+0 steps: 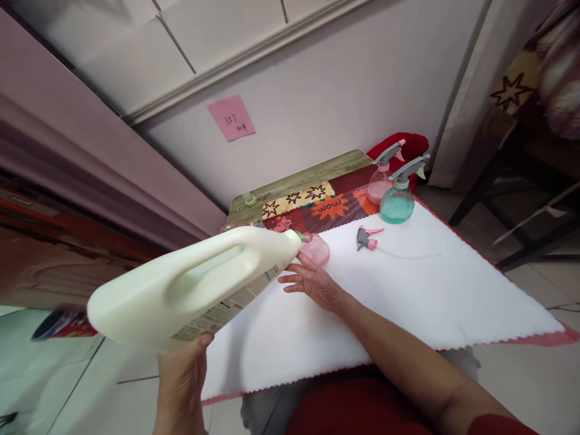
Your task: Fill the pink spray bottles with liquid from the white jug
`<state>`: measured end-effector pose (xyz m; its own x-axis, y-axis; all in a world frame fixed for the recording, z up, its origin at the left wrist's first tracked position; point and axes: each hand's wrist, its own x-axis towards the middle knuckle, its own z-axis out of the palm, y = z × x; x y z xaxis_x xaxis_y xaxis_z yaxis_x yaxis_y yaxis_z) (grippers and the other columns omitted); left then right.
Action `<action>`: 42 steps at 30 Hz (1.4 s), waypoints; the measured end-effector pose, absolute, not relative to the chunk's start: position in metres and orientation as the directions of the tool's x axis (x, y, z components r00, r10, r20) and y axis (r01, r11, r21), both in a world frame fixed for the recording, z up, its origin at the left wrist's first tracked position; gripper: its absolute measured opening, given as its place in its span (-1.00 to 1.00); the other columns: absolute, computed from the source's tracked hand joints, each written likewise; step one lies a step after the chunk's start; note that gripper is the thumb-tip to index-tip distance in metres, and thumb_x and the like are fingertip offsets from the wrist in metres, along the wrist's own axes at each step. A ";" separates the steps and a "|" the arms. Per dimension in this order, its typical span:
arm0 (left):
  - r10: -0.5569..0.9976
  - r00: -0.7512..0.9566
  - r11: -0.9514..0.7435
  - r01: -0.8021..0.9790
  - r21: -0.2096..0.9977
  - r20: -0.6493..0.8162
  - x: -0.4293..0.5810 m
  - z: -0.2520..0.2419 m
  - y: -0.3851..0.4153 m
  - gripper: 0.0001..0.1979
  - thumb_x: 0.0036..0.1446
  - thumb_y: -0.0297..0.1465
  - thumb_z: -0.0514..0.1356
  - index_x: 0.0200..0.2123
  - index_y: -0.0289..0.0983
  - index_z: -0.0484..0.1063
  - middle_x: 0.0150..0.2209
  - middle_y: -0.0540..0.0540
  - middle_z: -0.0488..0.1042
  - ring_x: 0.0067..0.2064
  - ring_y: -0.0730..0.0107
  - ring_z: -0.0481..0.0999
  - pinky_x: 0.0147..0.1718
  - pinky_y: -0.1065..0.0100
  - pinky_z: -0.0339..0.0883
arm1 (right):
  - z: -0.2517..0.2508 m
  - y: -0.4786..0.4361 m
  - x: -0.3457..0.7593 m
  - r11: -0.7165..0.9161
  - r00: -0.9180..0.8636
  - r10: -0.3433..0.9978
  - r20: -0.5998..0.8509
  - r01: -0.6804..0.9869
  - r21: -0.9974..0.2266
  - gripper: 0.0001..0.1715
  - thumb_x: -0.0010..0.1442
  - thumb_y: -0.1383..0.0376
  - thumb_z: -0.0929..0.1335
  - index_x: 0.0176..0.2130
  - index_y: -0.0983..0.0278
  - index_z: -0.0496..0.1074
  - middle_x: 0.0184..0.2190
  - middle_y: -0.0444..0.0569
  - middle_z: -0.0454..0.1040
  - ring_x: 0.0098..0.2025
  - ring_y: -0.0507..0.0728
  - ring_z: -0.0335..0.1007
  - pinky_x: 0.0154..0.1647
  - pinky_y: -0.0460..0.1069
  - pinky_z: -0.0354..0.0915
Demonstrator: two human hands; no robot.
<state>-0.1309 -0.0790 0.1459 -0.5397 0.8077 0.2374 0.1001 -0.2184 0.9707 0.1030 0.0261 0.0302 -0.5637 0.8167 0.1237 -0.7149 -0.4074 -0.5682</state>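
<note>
Head view showed me the left hand point(185, 365) at 7 o'clock holding the white jug point(136, 302) from below, fingers hidden behind it. The jug's mouth partly covered the pink bottle point(319, 250) near centre. The right hand point(315, 282) sat wide open at the bottle's 6 o'clock; I couldn't tell whether it touched. At 3 o'clock, a spray head's point(364, 238) tube point(408, 257) faded into the white surface point(435, 302).

Pink note point(231, 118) on pale wall point(326, 103)
</note>
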 end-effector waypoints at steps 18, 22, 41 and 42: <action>0.801 -0.553 -0.193 0.123 0.974 0.228 -0.130 0.146 -0.080 -0.24 -0.48 -0.35 0.60 -0.06 -0.20 0.58 0.04 -0.11 0.60 0.07 0.06 0.54 -0.11 0.26 0.55 | 0.030 0.026 0.104 -0.408 -0.567 0.814 0.129 -0.714 -0.569 -0.25 0.18 0.08 0.52 0.28 0.03 0.31 0.14 0.03 0.52 0.07 0.23 0.56 0.03 0.12 0.45; 0.796 -0.560 -0.200 0.114 0.973 0.229 -0.131 0.145 -0.079 -0.25 -0.49 -0.37 0.60 -0.07 -0.19 0.58 0.02 -0.09 0.60 0.07 0.08 0.54 -0.08 0.26 0.53 | 0.030 0.026 0.104 -0.407 -0.565 0.816 0.126 -0.715 -0.568 -0.22 0.17 0.08 0.53 0.29 0.03 0.30 0.14 0.04 0.52 0.07 0.24 0.56 0.03 0.13 0.46; 0.801 -0.553 -0.183 0.138 0.973 0.229 -0.131 0.147 -0.080 -0.25 -0.48 -0.36 0.60 -0.07 -0.20 0.57 0.01 -0.10 0.61 0.07 0.07 0.55 -0.09 0.26 0.53 | 0.034 0.026 0.105 -0.412 -0.568 0.816 0.109 -0.703 -0.580 -0.20 0.15 0.06 0.54 0.29 0.02 0.30 0.13 0.03 0.53 0.06 0.24 0.56 0.02 0.14 0.45; 0.800 -0.556 -0.183 0.134 0.974 0.226 -0.131 0.147 -0.080 -0.25 -0.49 -0.36 0.60 -0.07 -0.20 0.58 0.01 -0.10 0.61 0.07 0.07 0.55 -0.09 0.27 0.53 | 0.034 0.026 0.105 -0.413 -0.569 0.815 0.108 -0.701 -0.581 -0.20 0.15 0.06 0.54 0.29 0.02 0.30 0.13 0.03 0.53 0.06 0.24 0.56 0.02 0.14 0.45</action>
